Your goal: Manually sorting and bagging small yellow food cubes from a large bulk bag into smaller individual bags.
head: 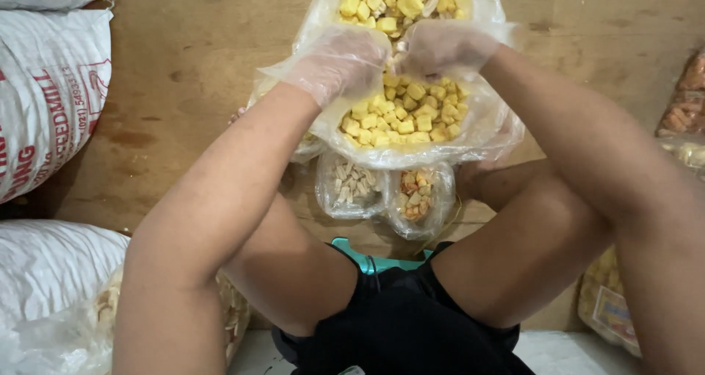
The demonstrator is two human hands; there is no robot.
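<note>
While both gloved hands bunch its neck, the clear bag of yellow cubes (400,118) hangs just under the grip, above the wooden floor (198,59). Left hand (339,61) is curled tight on the plastic, right hand (444,46) pinches the same neck beside it, knuckles nearly touching. Beyond the grip sits a bigger open bag of yellow pieces (393,1). Below the held bag lie two small packets (351,188), (420,199). Far left, white sacks (51,89).

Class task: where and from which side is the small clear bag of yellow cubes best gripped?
Probably at its gathered neck, from above. The bag of yellow cubes bulges full below, and the left hand and right hand already pinch the slack plastic on top.
</note>
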